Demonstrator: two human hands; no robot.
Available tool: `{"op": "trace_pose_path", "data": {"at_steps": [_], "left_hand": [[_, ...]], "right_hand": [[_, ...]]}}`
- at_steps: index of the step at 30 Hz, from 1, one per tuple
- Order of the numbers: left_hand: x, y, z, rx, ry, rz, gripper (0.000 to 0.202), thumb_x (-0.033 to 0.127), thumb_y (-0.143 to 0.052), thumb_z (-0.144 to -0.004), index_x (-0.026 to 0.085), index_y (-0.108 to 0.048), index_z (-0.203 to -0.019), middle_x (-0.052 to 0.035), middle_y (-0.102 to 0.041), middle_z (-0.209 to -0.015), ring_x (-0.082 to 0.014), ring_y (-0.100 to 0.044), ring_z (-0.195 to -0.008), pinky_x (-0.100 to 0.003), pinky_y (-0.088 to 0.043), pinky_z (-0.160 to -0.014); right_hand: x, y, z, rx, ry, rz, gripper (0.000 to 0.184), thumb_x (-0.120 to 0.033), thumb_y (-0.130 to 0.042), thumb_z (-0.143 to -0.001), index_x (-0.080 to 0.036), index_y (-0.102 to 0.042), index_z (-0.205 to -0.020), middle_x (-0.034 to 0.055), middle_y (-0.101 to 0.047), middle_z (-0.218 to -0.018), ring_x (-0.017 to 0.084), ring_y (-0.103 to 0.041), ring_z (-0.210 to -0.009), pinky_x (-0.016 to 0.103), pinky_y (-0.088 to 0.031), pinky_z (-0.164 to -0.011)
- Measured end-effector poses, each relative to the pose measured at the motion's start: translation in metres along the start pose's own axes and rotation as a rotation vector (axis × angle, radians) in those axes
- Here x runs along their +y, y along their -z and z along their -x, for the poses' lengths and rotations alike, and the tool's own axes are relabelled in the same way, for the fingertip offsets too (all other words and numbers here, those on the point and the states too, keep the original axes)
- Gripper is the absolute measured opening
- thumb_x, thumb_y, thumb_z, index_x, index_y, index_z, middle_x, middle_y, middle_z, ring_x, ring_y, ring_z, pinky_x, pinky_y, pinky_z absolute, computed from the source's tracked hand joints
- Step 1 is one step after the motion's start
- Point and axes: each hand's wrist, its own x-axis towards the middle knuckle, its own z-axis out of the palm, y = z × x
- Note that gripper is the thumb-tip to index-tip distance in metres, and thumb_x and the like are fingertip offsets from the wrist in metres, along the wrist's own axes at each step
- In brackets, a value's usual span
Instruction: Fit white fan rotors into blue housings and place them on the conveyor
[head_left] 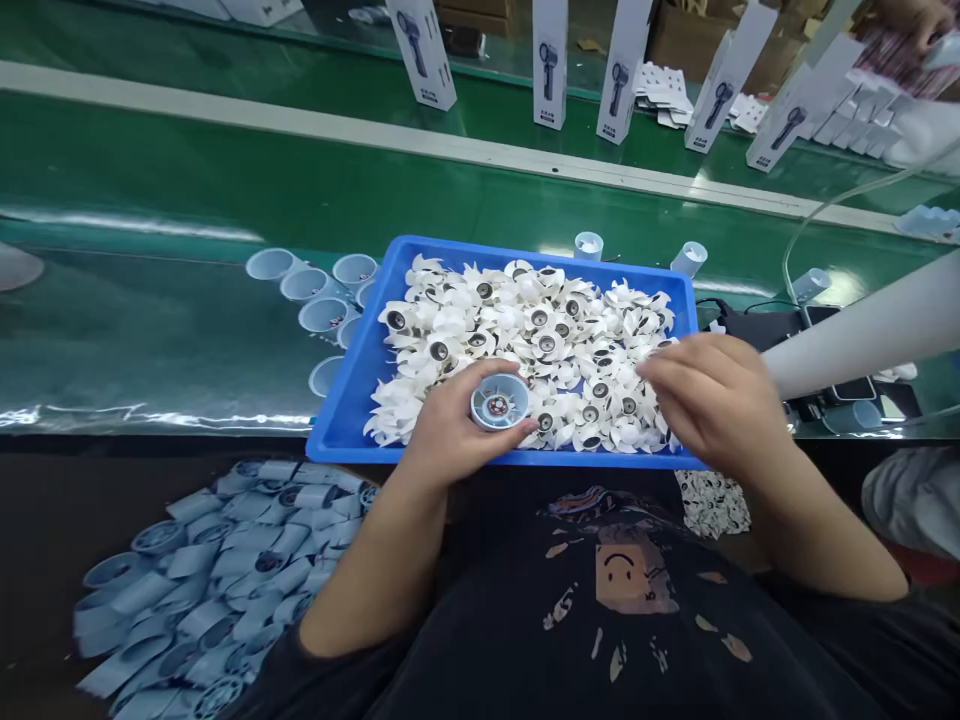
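Observation:
My left hand [456, 425] is wrapped around a light blue fan housing [500, 402], its open end facing up. Inside the housing, ribs and a small reddish-brown centre part show. Both hands are over a blue tray [356, 375] filled with white fan impellers [546, 343], many with dark round hubs. Above the tray's right side, my right hand [709, 400] has its fingers pinched together. Slight blur and the white impellers behind its fingertips hide what, if anything, it holds.
Light blue housings stand left of the tray [324, 315] and behind it [589, 245]. A large heap of housings [232, 580] lies lower left. White fan boxes [424, 50] line the far side of the green conveyor belt [300, 190]. A white pipe [862, 335] slants in from the right. Another person's hand [919, 20] shows top right.

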Motion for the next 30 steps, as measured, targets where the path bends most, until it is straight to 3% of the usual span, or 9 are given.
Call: {"op": "trace_pose_path", "data": {"at_steps": [4, 8, 13, 18, 21, 23, 25, 27, 30], "left_hand": [[0.000, 0.001, 0.000, -0.084, -0.023, -0.083, 0.048, 0.050, -0.072, -0.070, 0.020, -0.063, -0.107, -0.0091, -0.072, -0.104, -0.0287, -0.070, -0.096, -0.042, -0.056, -0.086], [-0.005, -0.001, -0.001, -0.071, -0.114, -0.110, 0.046, 0.047, -0.071, -0.074, 0.022, -0.062, -0.110, -0.0092, -0.072, -0.109, -0.0284, -0.069, -0.100, -0.043, -0.056, -0.087], [-0.004, -0.002, -0.002, -0.060, -0.111, -0.119, 0.045, 0.042, -0.073, -0.074, 0.021, -0.061, -0.112, -0.0097, -0.071, -0.111, -0.0281, -0.069, -0.100, -0.045, -0.057, -0.087], [-0.003, -0.004, -0.003, -0.080, -0.097, -0.102, 0.046, 0.040, -0.075, -0.072, 0.021, -0.060, -0.112, -0.0089, -0.070, -0.113, -0.0279, -0.067, -0.105, -0.044, -0.054, -0.092], [-0.009, -0.009, 0.000, 0.109, -0.061, -0.053, 0.050, 0.043, -0.074, -0.074, 0.021, -0.056, -0.115, -0.0091, -0.067, -0.112, -0.0259, -0.067, -0.101, -0.041, -0.055, -0.088], [-0.014, -0.012, 0.007, 0.311, -0.075, 0.011, 0.056, 0.044, -0.072, -0.075, 0.021, -0.048, -0.121, -0.0097, -0.062, -0.114, -0.0236, -0.066, -0.099, -0.037, -0.056, -0.086], [-0.017, -0.014, 0.016, 0.415, -0.136, 0.060, 0.062, 0.042, -0.069, -0.078, 0.022, -0.039, -0.128, -0.0106, -0.058, -0.118, -0.0220, -0.065, -0.101, -0.035, -0.055, -0.087], [-0.014, -0.015, 0.025, 0.372, -0.183, 0.087, 0.063, 0.037, -0.063, -0.082, 0.022, -0.033, -0.135, -0.0118, -0.056, -0.122, -0.0221, -0.064, -0.105, -0.036, -0.054, -0.090], [-0.002, -0.013, 0.035, 0.200, -0.171, 0.072, 0.065, 0.035, -0.064, -0.082, 0.021, -0.036, -0.138, -0.0132, -0.060, -0.122, -0.0249, -0.064, -0.107, -0.040, -0.053, -0.093]], "right_hand": [[0.008, -0.022, -0.039, -0.423, 0.017, 0.286, 0.019, -0.013, -0.054, -0.089, -0.017, -0.073, -0.090, 0.0088, -0.069, -0.094, 0.024, -0.063, -0.091, 0.033, -0.045, -0.073], [0.005, -0.034, -0.054, -0.509, 0.070, 0.378, 0.017, -0.011, -0.055, -0.087, -0.013, -0.072, -0.088, 0.0118, -0.067, -0.094, 0.024, -0.063, -0.087, 0.031, -0.038, -0.064], [-0.002, -0.030, -0.056, -0.600, 0.165, 0.410, 0.024, -0.005, -0.048, -0.089, -0.013, -0.071, -0.089, 0.0123, -0.068, -0.093, 0.024, -0.064, -0.088, 0.033, -0.034, -0.069], [0.002, -0.034, -0.054, -0.591, 0.189, 0.371, 0.032, -0.004, -0.046, -0.090, -0.020, -0.068, -0.107, 0.0101, -0.068, -0.101, 0.024, -0.063, -0.091, 0.033, -0.034, -0.074], [0.000, -0.035, -0.052, -0.512, 0.082, 0.362, 0.033, -0.003, -0.045, -0.087, -0.017, -0.066, -0.109, 0.0134, -0.067, -0.095, 0.026, -0.064, -0.085, 0.034, -0.034, -0.071], [-0.004, -0.028, -0.051, -0.435, -0.012, 0.343, 0.031, -0.004, -0.043, -0.085, -0.012, -0.066, -0.105, 0.0163, -0.066, -0.094, 0.027, -0.063, -0.084, 0.035, -0.036, -0.071], [-0.009, -0.016, -0.047, -0.366, -0.081, 0.309, 0.029, -0.009, -0.045, -0.086, -0.012, -0.065, -0.106, 0.0167, -0.064, -0.101, 0.026, -0.063, -0.086, 0.036, -0.039, -0.073], [-0.016, -0.005, -0.040, -0.301, -0.089, 0.131, 0.027, -0.018, -0.048, -0.088, -0.016, -0.063, -0.110, 0.0132, -0.062, -0.109, 0.021, -0.061, -0.086, 0.034, -0.044, -0.075], [-0.027, -0.006, -0.026, -0.207, -0.084, -0.696, 0.026, -0.034, -0.056, -0.085, -0.019, -0.059, -0.107, 0.0063, -0.061, -0.101, 0.014, -0.057, -0.077, 0.028, -0.047, -0.071]]}}
